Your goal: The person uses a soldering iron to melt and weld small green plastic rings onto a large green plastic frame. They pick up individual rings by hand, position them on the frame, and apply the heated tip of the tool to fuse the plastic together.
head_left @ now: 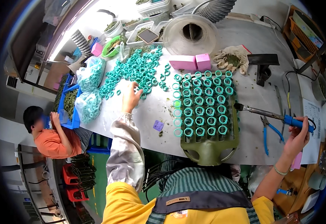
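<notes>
My left hand [131, 98] is at the near edge of a loose pile of teal rings [133, 67], fingers curled in a pinch around a teal ring [139, 90], partly hidden by the fingertips. On the right, my right hand [298, 139] grips the blue handle of a soldering iron [263, 112]. Its dark tip points left, at the right edge of an olive-green rack [209, 149]. Teal rings [199, 111] stand in rows on this rack, which has a broad handle on its near side.
Pink blocks [183, 62] and a clear funnel-shaped hood [174, 35] lie beyond the rack. A black stand [263, 69] and blue-handled pliers [266, 136] are on the right. Bags of rings [91, 72] lie left. A person in orange [56, 143] works beside a blue tray [76, 119].
</notes>
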`<control>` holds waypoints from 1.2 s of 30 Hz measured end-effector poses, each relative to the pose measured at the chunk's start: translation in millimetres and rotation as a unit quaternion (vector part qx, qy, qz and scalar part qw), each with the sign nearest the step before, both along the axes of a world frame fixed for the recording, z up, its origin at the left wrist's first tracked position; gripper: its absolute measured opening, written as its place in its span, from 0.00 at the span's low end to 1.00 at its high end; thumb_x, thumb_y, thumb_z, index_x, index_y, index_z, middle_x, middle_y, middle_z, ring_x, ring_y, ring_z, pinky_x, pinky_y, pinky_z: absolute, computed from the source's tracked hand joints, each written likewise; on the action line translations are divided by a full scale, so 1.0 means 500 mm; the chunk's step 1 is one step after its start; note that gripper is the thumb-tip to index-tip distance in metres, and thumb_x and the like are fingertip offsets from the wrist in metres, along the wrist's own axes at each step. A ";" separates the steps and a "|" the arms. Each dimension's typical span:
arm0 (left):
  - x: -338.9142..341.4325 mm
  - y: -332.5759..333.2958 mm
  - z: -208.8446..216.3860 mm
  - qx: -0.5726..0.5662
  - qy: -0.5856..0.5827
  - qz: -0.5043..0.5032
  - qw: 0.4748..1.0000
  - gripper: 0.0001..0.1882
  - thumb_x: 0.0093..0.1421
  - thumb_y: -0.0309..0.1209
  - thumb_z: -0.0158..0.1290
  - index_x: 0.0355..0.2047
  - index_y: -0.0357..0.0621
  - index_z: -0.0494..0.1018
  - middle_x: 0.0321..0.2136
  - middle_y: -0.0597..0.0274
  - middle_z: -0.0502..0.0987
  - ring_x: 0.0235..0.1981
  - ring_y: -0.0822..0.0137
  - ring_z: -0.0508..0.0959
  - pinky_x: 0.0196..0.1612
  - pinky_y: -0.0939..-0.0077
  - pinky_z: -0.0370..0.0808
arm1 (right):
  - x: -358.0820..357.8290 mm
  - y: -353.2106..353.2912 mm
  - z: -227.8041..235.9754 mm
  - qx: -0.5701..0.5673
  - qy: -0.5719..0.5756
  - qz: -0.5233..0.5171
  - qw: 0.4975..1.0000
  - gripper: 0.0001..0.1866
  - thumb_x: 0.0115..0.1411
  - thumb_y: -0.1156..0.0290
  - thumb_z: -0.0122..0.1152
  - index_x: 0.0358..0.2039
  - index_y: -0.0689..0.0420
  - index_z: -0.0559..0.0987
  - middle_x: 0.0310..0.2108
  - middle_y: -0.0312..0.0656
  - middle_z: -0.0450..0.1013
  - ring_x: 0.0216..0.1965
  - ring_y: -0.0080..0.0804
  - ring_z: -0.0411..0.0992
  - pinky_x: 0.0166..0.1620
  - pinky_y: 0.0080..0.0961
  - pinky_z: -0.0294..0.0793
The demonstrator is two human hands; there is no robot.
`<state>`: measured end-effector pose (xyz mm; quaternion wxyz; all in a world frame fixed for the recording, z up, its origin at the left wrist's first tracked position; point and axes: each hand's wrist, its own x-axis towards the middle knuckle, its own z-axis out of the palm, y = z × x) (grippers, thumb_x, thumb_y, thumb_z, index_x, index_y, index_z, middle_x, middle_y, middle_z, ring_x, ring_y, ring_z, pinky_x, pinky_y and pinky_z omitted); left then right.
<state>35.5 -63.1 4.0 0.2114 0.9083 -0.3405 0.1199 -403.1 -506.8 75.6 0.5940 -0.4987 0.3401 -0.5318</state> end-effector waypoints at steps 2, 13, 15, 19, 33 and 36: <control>-0.012 -0.015 -0.019 -0.029 0.069 0.178 0.981 0.13 0.58 0.32 0.60 0.41 0.40 0.74 0.37 0.55 0.77 0.33 0.61 0.79 0.36 0.68 0.76 | 0.001 0.004 0.004 -0.006 0.000 -0.005 1.000 0.15 0.64 0.60 0.59 0.26 0.59 0.80 0.24 0.37 0.76 0.19 0.20 0.69 0.26 0.15 0.69; -0.074 -0.056 0.039 -0.192 0.147 0.099 0.965 0.14 0.54 0.35 0.66 0.37 0.43 0.78 0.26 0.64 0.80 0.22 0.72 0.75 0.28 0.75 0.72 | -0.010 0.013 0.013 -0.005 0.004 -0.024 1.000 0.16 0.63 0.59 0.61 0.26 0.59 0.80 0.23 0.37 0.76 0.18 0.20 0.69 0.25 0.15 0.68; -0.111 -0.095 0.085 -0.199 0.263 0.061 0.942 0.14 0.56 0.31 0.64 0.43 0.46 0.80 0.31 0.68 0.78 0.23 0.77 0.70 0.29 0.80 0.70 | -0.003 0.018 0.019 -0.009 -0.011 -0.015 1.000 0.17 0.63 0.59 0.61 0.26 0.60 0.80 0.22 0.37 0.75 0.17 0.20 0.69 0.24 0.15 0.68; -0.180 -0.194 0.146 -0.132 0.240 -0.038 0.961 0.12 0.58 0.28 0.60 0.44 0.45 0.80 0.35 0.66 0.72 0.27 0.76 0.69 0.33 0.81 0.70 | 0.002 0.024 0.023 -0.018 -0.030 0.012 0.999 0.17 0.63 0.59 0.62 0.25 0.61 0.80 0.19 0.37 0.74 0.17 0.21 0.69 0.24 0.16 0.69; -0.201 -0.191 0.136 -0.171 0.269 -0.038 0.947 0.14 0.59 0.25 0.59 0.47 0.41 0.78 0.39 0.64 0.77 0.32 0.75 0.76 0.38 0.82 0.73 | -0.011 0.014 0.015 -0.004 -0.044 -0.003 0.999 0.16 0.63 0.61 0.61 0.26 0.61 0.80 0.21 0.38 0.75 0.17 0.21 0.70 0.24 0.16 0.71; -0.289 -0.279 0.175 -0.157 0.305 -0.168 0.924 0.14 0.59 0.25 0.58 0.46 0.40 0.78 0.41 0.64 0.74 0.32 0.77 0.73 0.36 0.85 0.72 | -0.018 0.006 0.003 -0.010 -0.031 -0.007 0.999 0.16 0.63 0.62 0.61 0.26 0.62 0.80 0.21 0.38 0.75 0.17 0.21 0.70 0.24 0.16 0.71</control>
